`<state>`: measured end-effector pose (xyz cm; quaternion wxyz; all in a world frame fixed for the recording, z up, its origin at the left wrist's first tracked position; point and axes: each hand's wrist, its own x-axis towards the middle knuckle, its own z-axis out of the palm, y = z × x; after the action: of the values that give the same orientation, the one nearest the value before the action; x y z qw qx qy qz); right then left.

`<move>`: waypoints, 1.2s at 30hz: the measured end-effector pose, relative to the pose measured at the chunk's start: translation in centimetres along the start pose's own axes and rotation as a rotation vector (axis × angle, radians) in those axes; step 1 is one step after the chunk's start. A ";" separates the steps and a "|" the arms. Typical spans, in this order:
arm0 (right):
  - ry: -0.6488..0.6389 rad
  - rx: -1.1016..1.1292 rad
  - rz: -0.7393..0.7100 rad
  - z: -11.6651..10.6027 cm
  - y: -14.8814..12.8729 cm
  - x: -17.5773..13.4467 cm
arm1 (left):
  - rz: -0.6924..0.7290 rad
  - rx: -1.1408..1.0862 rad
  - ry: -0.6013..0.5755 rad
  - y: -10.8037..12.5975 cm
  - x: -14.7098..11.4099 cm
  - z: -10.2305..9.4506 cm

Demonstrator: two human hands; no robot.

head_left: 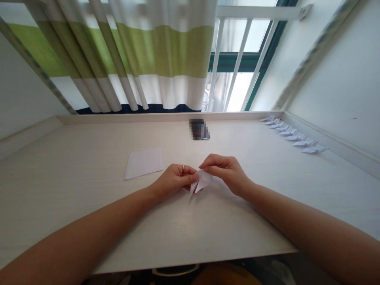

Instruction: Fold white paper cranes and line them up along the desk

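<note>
A small piece of folded white paper point(204, 180) is held between my two hands above the middle of the table. My left hand point(179, 177), with a gold ring on one finger, pinches its left side. On the upper edge, the thumb and fingertips of my right hand point(224, 168) are closed. Two pointed flaps of the paper hang downward, with a gap between them. Left of my hands, a stack or sheet of flat white paper point(144, 163) lies on the table; I cannot tell how many sheets it has.
Several folded white paper cranes point(297, 136) stand in a row along the right edge of the pale wooden table point(166, 241). A dark object, blurred out point(199, 129), lies near the back ledge. Behind hangs a green and white curtain point(166, 51) beside a barred window.
</note>
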<state>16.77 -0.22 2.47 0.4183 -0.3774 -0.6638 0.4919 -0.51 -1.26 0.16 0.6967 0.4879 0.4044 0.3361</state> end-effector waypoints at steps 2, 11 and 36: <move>0.003 0.033 0.017 0.0 0.1 0.0 | -0.005 0.008 0.000 0.0 0.0 0.0; -0.111 0.101 0.129 -0.4 -0.4 0.2 | -0.025 0.029 -0.032 0.0 -0.1 0.0; -0.126 0.123 0.306 -1.1 -0.6 0.8 | -0.047 0.090 -0.093 0.3 -0.3 0.0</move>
<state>17.44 0.72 3.41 0.3185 -0.4160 -0.5921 0.6123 -0.69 -1.39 0.49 0.6997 0.5244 0.3977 0.2780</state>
